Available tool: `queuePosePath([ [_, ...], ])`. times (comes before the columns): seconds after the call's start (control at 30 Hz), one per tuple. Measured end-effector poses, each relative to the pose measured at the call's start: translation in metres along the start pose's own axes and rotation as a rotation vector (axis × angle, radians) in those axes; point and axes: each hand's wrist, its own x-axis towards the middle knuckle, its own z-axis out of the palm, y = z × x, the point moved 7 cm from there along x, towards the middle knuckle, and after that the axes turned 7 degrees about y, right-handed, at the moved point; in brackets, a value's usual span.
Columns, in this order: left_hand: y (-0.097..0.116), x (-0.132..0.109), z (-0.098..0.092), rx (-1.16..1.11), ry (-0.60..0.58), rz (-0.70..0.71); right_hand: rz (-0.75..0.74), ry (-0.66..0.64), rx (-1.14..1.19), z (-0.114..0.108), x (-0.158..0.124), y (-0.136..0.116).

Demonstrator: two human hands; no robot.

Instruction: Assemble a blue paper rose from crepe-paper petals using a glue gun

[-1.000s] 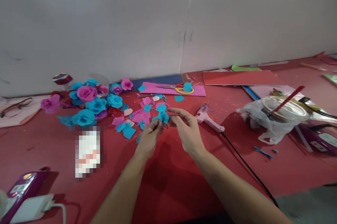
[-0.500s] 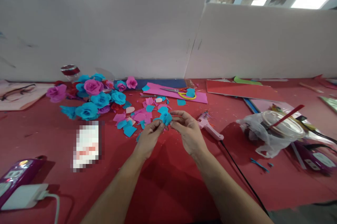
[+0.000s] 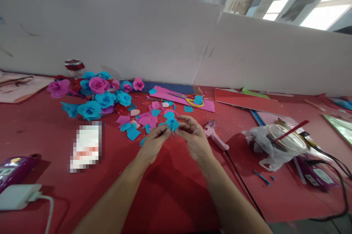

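Observation:
My left hand (image 3: 153, 142) and my right hand (image 3: 194, 135) meet over the red table (image 3: 176, 190), both pinching a small blue paper flower piece (image 3: 172, 124) between their fingertips. Just beyond lies a scatter of blue and pink cut petals (image 3: 143, 120). To the far left sits a heap of finished blue and pink paper roses (image 3: 95, 94). A pink glue gun (image 3: 216, 136) lies right of my right hand, with its black cord (image 3: 242, 186) running toward me.
Yellow-handled scissors (image 3: 191, 100) rest on a pink sheet (image 3: 181, 98) at the back. A lidded cup with a red straw in a plastic bag (image 3: 280, 144) stands at the right. A purple power strip (image 3: 13, 168) and white charger (image 3: 18, 197) lie at the left. White partition boards (image 3: 137, 39) close off the back.
My hands have drawn closer together on the blue piece, the right fingers now pinching it. The view has swung and tilted a little to the right.

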Motion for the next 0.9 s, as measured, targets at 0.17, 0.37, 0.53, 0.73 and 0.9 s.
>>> queuePosePath([
  [0.17,0.004,-0.001,0.001,-0.016,0.005,-0.012,0.009,0.030,-0.017,-0.001,0.001,0.001],
  [0.37,0.003,-0.001,0.001,-0.007,0.009,-0.006,0.000,0.059,-0.016,-0.002,0.001,0.004],
  [0.53,0.009,-0.001,0.000,0.034,0.043,0.042,0.032,0.086,0.050,-0.001,0.001,0.010],
  [0.73,0.019,-0.004,-0.001,0.121,0.092,0.111,0.052,0.096,0.129,0.000,0.002,0.016],
  [0.9,0.022,-0.005,-0.001,0.161,0.086,0.148,0.048,0.114,0.130,0.001,0.001,0.018],
])
